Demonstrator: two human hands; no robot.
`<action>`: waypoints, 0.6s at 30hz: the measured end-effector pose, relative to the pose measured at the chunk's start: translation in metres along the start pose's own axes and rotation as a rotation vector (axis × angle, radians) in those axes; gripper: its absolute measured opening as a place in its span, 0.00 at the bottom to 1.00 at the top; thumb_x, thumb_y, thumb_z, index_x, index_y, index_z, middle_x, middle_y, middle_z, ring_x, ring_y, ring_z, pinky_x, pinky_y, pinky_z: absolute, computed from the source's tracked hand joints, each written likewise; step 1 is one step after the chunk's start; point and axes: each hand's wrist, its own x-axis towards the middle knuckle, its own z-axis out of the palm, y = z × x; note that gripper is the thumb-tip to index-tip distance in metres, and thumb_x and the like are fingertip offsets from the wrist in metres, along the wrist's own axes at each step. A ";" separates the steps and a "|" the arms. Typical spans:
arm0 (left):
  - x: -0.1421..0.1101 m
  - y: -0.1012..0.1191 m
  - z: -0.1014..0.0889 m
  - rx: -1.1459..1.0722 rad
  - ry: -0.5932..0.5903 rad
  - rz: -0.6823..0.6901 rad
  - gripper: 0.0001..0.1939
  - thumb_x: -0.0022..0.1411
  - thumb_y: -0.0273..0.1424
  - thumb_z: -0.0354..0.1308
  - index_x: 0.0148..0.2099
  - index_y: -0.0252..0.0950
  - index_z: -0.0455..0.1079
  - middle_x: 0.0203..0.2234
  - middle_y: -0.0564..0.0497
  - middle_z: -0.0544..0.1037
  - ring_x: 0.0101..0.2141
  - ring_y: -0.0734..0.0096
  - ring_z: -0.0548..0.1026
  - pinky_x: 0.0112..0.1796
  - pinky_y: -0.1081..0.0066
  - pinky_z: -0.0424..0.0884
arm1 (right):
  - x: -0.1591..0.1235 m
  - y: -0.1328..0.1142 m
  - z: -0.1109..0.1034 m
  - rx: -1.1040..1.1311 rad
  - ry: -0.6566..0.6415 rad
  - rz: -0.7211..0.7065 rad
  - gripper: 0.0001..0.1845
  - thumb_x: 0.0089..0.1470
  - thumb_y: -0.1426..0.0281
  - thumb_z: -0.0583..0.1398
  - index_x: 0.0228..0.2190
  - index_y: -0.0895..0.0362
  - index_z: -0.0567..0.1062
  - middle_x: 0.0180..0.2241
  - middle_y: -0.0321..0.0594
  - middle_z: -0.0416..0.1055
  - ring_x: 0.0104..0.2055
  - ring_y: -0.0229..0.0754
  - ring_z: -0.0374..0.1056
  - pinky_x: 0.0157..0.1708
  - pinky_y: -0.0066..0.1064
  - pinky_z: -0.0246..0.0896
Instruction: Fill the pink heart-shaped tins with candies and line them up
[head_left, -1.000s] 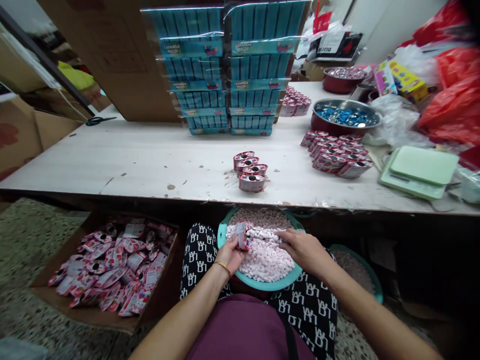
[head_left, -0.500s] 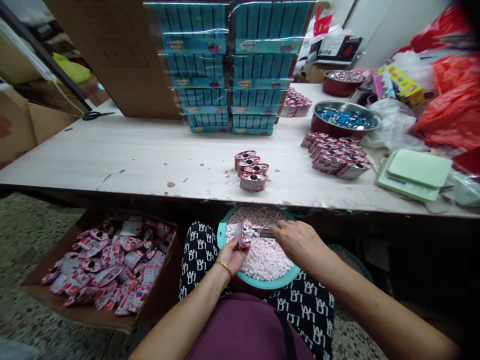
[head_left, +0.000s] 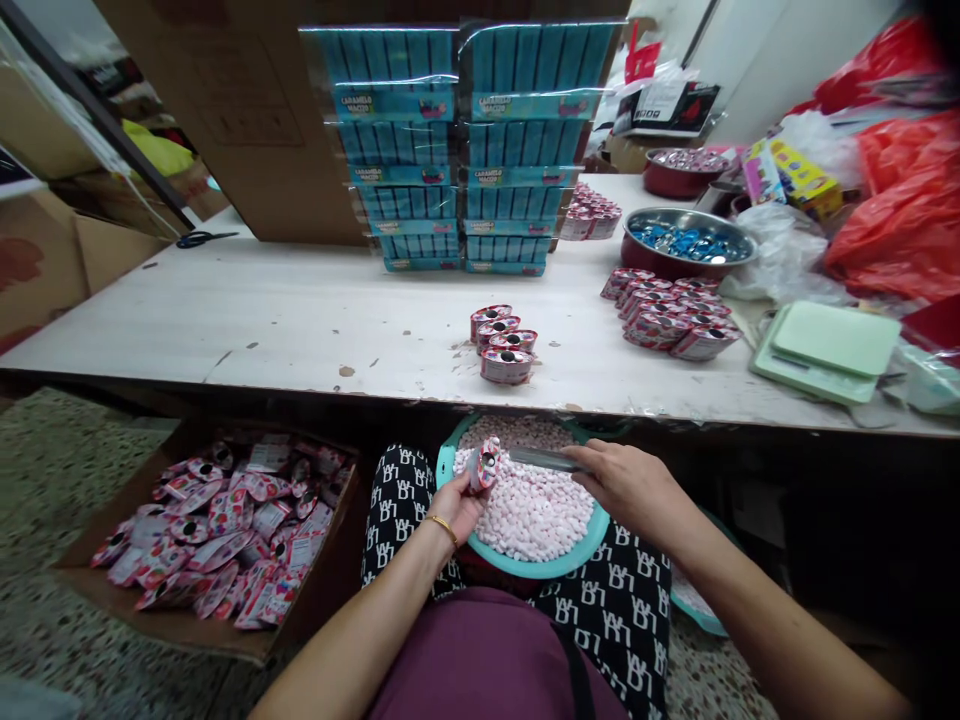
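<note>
A teal basin (head_left: pixel 480 552) full of small pink-white candies (head_left: pixel 529 510) rests on my lap. Over its left rim, my left hand (head_left: pixel 454 503) is closed round a small red-pink pouch (head_left: pixel 484 465) with a round black opening, held upright. My right hand (head_left: pixel 626 485) grips a narrow metal scoop (head_left: pixel 544 459) that lies level above the candies, its tip a little to the right of the pouch. Several filled pouches (head_left: pixel 501 345) stand in a short row on the white table (head_left: pixel 300 320) just beyond the basin.
A cardboard box (head_left: pixel 217 530) of flat empty pouches sits on the floor at my left. On the table are stacked blue cartons (head_left: pixel 457 150), more filled pouches (head_left: pixel 671 315), a metal bowl of blue wrapped candies (head_left: pixel 690 240), a green scale (head_left: pixel 829 350), scissors (head_left: pixel 199 239) and red bags (head_left: pixel 907 200).
My right hand drew the scoop back to the right, away from the pouch's mouth. My left hand tipped the pouch more upright over the basin's rim.
</note>
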 end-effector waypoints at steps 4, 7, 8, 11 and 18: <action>-0.001 0.002 0.000 0.028 0.000 0.004 0.06 0.56 0.22 0.51 0.35 0.28 0.68 0.26 0.46 0.74 0.27 0.73 0.73 0.28 0.74 0.73 | -0.001 0.004 0.013 0.103 0.013 0.070 0.16 0.53 0.67 0.48 0.43 0.49 0.68 0.36 0.36 0.70 0.36 0.38 0.67 0.28 0.27 0.56; -0.003 0.000 -0.001 0.024 0.027 0.003 0.06 0.56 0.22 0.50 0.34 0.28 0.68 0.25 0.46 0.74 0.26 0.75 0.73 0.28 0.75 0.72 | -0.001 0.006 0.025 0.168 0.038 0.098 0.17 0.53 0.66 0.48 0.44 0.49 0.67 0.37 0.36 0.69 0.37 0.39 0.67 0.31 0.28 0.59; -0.003 -0.001 -0.001 0.032 0.024 0.016 0.06 0.56 0.22 0.50 0.34 0.28 0.68 0.24 0.47 0.74 0.25 0.76 0.73 0.27 0.76 0.72 | -0.002 0.008 0.029 0.188 0.040 0.102 0.17 0.53 0.65 0.48 0.44 0.49 0.67 0.38 0.36 0.69 0.38 0.40 0.67 0.32 0.29 0.59; -0.006 -0.001 -0.003 0.110 -0.012 0.109 0.06 0.55 0.22 0.51 0.35 0.30 0.68 0.24 0.48 0.74 0.22 0.77 0.71 0.24 0.75 0.70 | -0.002 0.013 0.040 0.248 0.036 0.112 0.17 0.53 0.65 0.48 0.44 0.49 0.67 0.39 0.36 0.69 0.40 0.41 0.67 0.35 0.31 0.60; -0.015 0.013 0.004 0.213 -0.051 0.200 0.05 0.52 0.24 0.55 0.34 0.30 0.69 0.24 0.50 0.74 0.22 0.78 0.70 0.23 0.76 0.69 | -0.002 0.020 0.052 0.483 0.139 0.131 0.17 0.50 0.64 0.51 0.42 0.50 0.69 0.40 0.38 0.70 0.40 0.42 0.66 0.40 0.35 0.61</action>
